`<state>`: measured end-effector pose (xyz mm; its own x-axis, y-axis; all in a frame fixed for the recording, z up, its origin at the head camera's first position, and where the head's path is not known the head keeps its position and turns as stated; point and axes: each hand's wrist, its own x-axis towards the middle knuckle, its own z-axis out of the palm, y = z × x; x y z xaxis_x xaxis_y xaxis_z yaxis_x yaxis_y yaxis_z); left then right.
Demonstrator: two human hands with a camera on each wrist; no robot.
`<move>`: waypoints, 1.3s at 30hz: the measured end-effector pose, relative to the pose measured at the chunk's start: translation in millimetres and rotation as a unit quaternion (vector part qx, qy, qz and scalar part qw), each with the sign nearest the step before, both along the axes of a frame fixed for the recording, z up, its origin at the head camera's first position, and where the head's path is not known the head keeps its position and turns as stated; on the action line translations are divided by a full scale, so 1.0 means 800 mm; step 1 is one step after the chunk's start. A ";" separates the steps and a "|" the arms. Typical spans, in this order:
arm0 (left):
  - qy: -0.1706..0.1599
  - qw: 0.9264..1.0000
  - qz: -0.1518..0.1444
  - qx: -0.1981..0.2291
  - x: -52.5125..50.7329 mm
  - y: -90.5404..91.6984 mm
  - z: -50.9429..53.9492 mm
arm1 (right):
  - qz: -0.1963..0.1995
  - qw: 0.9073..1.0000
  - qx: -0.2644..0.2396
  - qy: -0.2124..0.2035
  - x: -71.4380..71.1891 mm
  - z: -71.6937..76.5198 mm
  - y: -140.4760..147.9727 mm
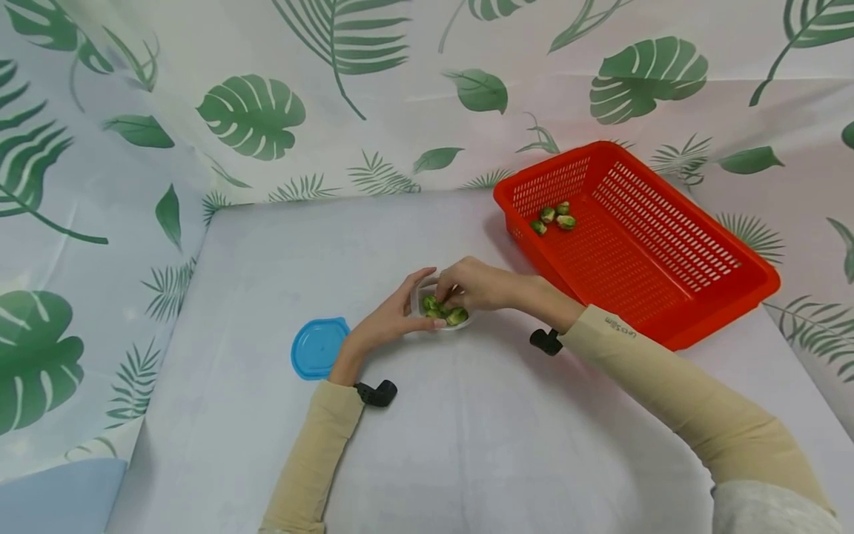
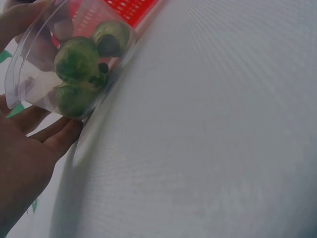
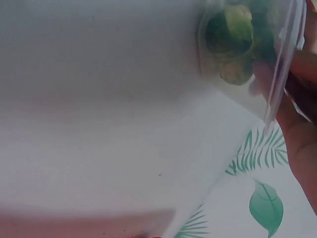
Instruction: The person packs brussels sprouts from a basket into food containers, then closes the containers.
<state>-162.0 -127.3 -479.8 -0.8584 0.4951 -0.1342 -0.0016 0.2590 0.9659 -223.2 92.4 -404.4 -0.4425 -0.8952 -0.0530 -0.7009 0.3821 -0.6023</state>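
A clear plastic container (image 1: 467, 320) with several Brussels sprouts (image 1: 457, 317) stands on the white table in the head view. The left hand (image 1: 394, 317) holds its left side, thumb at the front and fingers behind. From the right, the right hand (image 1: 477, 284) reaches over the rim with its fingers inside, at the sprouts; whether it pinches one is hidden. In the left wrist view the left hand (image 2: 29, 153) supports the container wall, sprouts (image 2: 77, 59) showing through. The right wrist view shows the right hand (image 3: 299, 114) with fingertips inside, beside the sprouts (image 3: 237, 29).
A blue round lid (image 1: 319, 348) lies on the table left of the container, by the left wrist. At the back right a red slotted basket (image 1: 667, 245) holds several sprouts (image 1: 565, 222) in its left corner; the right forearm passes along its near side. Leaf-patterned cloth hangs behind.
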 end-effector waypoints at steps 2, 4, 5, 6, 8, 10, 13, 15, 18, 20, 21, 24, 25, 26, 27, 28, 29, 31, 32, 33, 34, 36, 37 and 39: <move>0.000 1.000 0.001 -0.001 0.000 0.000 -0.001 | 0.006 1.000 -0.005 0.004 -0.002 -0.001 0.000; -0.001 1.000 0.001 -0.002 0.000 0.000 -0.002 | 0.010 1.000 -0.006 0.009 -0.003 -0.002 -0.001; -0.002 1.000 0.001 -0.002 0.000 0.001 -0.002 | 0.011 1.000 -0.005 0.012 -0.003 -0.003 -0.002; -0.003 1.000 0.000 -0.002 0.000 0.001 -0.002 | 0.012 1.000 -0.003 0.013 -0.004 -0.003 -0.003; -0.006 1.000 0.000 -0.002 0.000 0.001 -0.001 | 0.013 1.000 0.003 0.016 -0.004 -0.005 -0.005; -0.009 1.000 -0.001 0.003 0.000 0.002 -0.001 | 0.012 1.000 0.009 0.017 -0.003 -0.005 -0.007; -0.009 1.000 -0.003 0.008 0.000 0.002 0.000 | 0.013 1.000 0.013 0.023 -0.002 -0.007 -0.008; -0.009 1.000 -0.002 0.009 0.000 0.002 0.001 | 0.012 1.000 0.011 0.027 -0.002 -0.008 -0.008; -0.010 1.000 0.000 0.006 0.001 0.001 0.000 | 0.007 1.000 0.008 0.024 -0.002 -0.013 -0.007; -0.012 1.000 0.002 0.004 0.002 0.001 0.000 | 0.004 1.000 0.006 0.017 -0.002 -0.015 -0.005; -0.013 1.000 0.003 0.003 0.003 0.001 -0.001 | 0.003 1.000 0.005 0.014 -0.002 -0.015 -0.004; -0.015 1.000 0.004 0.002 0.004 0.002 -0.003 | 0.004 1.000 0.004 0.004 -0.002 -0.015 -0.002; -0.014 1.000 0.003 0.003 0.005 0.003 -0.003 | 0.003 1.000 0.005 0.000 -0.002 -0.014 -0.001; -0.012 1.000 0.002 0.004 0.005 0.003 -0.003 | 0.002 1.000 0.007 -0.003 -0.002 -0.012 0.000; -0.012 1.000 0.001 0.004 0.004 0.004 -0.003 | 0.002 1.000 0.007 -0.004 -0.003 -0.012 0.001; -0.011 1.000 0.000 0.006 0.004 0.005 -0.003 | 0.000 1.000 0.009 -0.008 -0.003 -0.010 0.002; -0.010 1.000 -0.001 0.005 0.004 0.005 -0.003 | -0.002 1.000 0.010 -0.012 -0.003 -0.009 0.003; -0.009 1.000 -0.002 0.004 0.004 0.005 -0.001 | -0.008 1.000 0.010 -0.015 -0.003 -0.005 0.005; -0.008 1.000 -0.001 0.003 0.003 0.004 -0.001 | -0.010 1.000 0.008 -0.015 -0.003 -0.004 0.005; -0.008 1.000 0.000 0.002 0.003 0.004 -0.001 | -0.012 1.000 0.003 -0.013 -0.004 -0.002 0.006; -0.007 1.000 0.000 0.001 0.002 0.003 0.000 | -0.016 1.000 0.000 -0.012 -0.004 0.000 0.007; -0.007 1.000 0.000 0.001 0.001 0.001 0.001 | -0.020 1.000 -0.006 -0.009 -0.006 0.003 0.008; -0.006 1.000 0.000 0.002 0.000 0.001 0.001 | -0.023 1.000 -0.007 -0.010 -0.008 0.004 0.009; -0.007 1.000 0.002 0.002 0.000 0.000 0.001 | -0.026 1.000 -0.006 -0.017 -0.010 0.008 0.009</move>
